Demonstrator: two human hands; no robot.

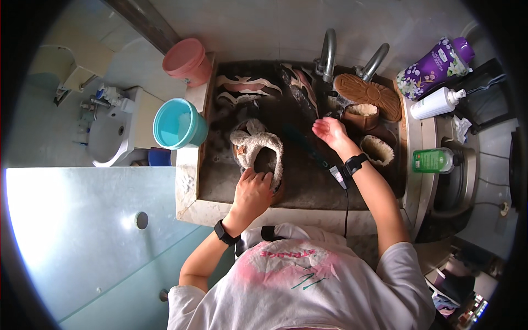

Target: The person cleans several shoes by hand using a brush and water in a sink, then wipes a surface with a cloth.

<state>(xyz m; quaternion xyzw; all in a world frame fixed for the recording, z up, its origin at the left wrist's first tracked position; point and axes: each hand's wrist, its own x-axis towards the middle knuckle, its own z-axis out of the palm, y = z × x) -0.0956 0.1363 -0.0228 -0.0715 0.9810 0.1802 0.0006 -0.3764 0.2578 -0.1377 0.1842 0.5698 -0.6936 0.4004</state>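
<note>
My left hand (pixel 253 193) is closed on the near edge of a fluffy cream slipper (pixel 254 144) with a wide dark opening, resting in a dark sink (pixel 324 192). To the right, my right hand (pixel 330 131) is held over the sink, palm partly upturned and fingers apart, with nothing in it. It is nearest to a brown fleece-lined boot (pixel 360 116). A second boot (pixel 377 149) lies by my right wrist, and a brown ridged sole (pixel 369 94) faces up behind. At the back of the sink are a pink-and-white shoe (pixel 248 88) and a dark shoe with pale trim (pixel 301 88).
Two metal taps (pixel 328 52) rise behind the sink. A pink bucket (pixel 188 60) and a teal bucket (pixel 179 125) stand at its left edge. A purple bottle (pixel 437 69), a white bottle (pixel 437 104) and a green bottle (pixel 432 160) are on the right. A cable (pixel 346 212) hangs from my right wrist.
</note>
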